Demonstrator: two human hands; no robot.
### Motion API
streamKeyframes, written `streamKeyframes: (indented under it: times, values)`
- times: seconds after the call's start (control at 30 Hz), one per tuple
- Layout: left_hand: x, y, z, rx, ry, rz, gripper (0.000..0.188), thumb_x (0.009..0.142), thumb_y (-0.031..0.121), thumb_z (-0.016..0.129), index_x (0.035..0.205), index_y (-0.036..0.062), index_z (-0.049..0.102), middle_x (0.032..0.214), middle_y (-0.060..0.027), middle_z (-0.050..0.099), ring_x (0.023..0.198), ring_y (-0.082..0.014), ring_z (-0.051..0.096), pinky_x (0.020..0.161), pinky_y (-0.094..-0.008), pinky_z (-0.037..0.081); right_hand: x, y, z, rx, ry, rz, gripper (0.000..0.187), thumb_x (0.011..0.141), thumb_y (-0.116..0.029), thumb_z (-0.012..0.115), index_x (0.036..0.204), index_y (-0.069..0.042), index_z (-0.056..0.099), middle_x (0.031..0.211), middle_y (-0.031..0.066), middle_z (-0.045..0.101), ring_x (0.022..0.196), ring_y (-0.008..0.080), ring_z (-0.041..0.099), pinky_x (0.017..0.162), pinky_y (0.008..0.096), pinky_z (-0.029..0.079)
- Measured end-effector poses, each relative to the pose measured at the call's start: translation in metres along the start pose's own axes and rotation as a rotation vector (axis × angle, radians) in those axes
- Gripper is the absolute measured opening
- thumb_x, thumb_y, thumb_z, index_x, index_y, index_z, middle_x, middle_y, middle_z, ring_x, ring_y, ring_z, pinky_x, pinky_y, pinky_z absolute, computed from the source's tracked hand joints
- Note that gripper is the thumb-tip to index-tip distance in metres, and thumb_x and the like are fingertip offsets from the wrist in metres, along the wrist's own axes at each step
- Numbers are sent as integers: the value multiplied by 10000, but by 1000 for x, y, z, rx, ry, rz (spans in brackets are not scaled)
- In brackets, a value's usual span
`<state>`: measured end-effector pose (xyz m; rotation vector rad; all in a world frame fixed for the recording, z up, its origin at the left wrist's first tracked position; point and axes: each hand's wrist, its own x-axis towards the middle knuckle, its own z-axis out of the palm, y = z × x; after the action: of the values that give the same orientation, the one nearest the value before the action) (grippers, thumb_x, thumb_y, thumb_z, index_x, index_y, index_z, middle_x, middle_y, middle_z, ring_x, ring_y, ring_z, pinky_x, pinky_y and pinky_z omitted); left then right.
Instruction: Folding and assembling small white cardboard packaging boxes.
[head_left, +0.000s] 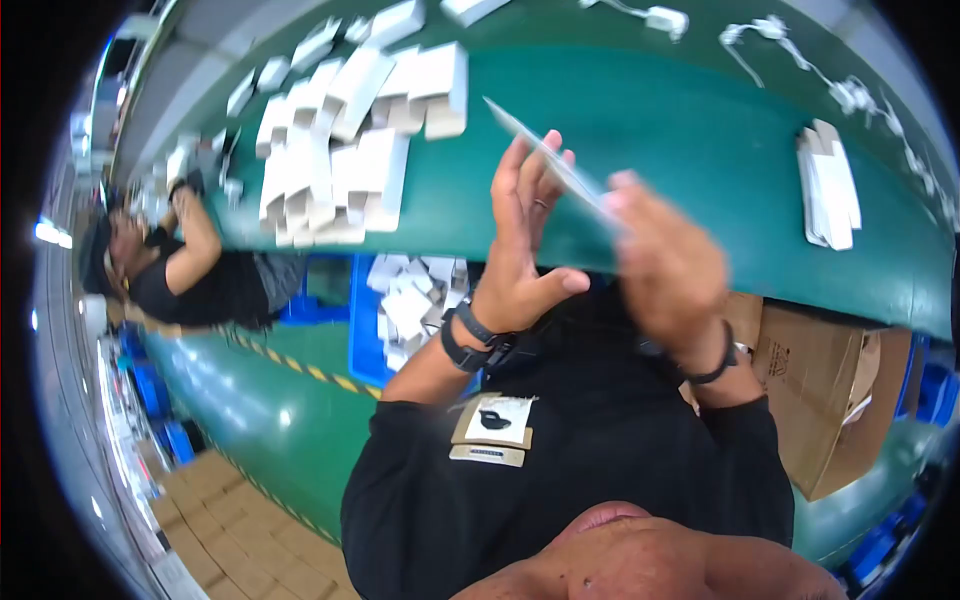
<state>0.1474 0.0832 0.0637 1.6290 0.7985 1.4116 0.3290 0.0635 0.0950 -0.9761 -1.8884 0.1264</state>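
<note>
A thin white flattened carton, seen nearly edge-on and slightly blurred, hangs tilted above the green tabletop. My right hand, smeared by motion, grips its lower right end between thumb and fingers. My left hand is raised beside the carton's left part, thumb stretched away and fingers apart; the fingertips lie near or against the sheet, and I cannot tell whether they touch. Left of my hands stands a group of white open boxes. A stack of flattened white cartons lies to the right on the green table.
White adapters with cables lie along the far side. A blue bin with white pieces is below the table's left edge. A brown cardboard box stands at lower right. Another person works at the left.
</note>
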Motion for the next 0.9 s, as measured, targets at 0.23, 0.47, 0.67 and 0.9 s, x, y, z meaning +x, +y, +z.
streamKeyframes:
  times: [0.23,0.47,0.67,0.9]
  values:
    - [9,-25,21,-438,-279,-346,1184,724,667,726,1512,22,122,1493,-218,311,1332,-359,418,1079,-489,366,-4,6,-14,316,-179,69,390,869,-55,618,1256,-37,574,1117,186,673,912,305,695,817,346,539]
    - [9,-36,5,-604,-598,-481,1090,768,588,726,1512,41,147,1446,-208,374,1263,-328,481,1041,-464,405,52,36,-72,377,-584,659,365,871,-156,689,1199,-56,564,965,101,654,732,166,650,731,270,519]
    - [17,-18,22,-368,-164,-361,930,863,425,683,1516,74,121,1381,-197,433,1224,-296,513,1022,-420,418,27,55,-56,493,-651,591,418,861,-205,725,1217,-58,563,947,75,648,739,141,627,674,251,489]
    - [11,-40,13,-364,-457,-277,722,924,298,606,1449,116,146,1280,-201,495,1109,-236,547,941,-361,442,-19,56,-13,921,-103,677,317,872,-184,722,1142,-38,639,903,94,656,825,176,634,699,268,499]
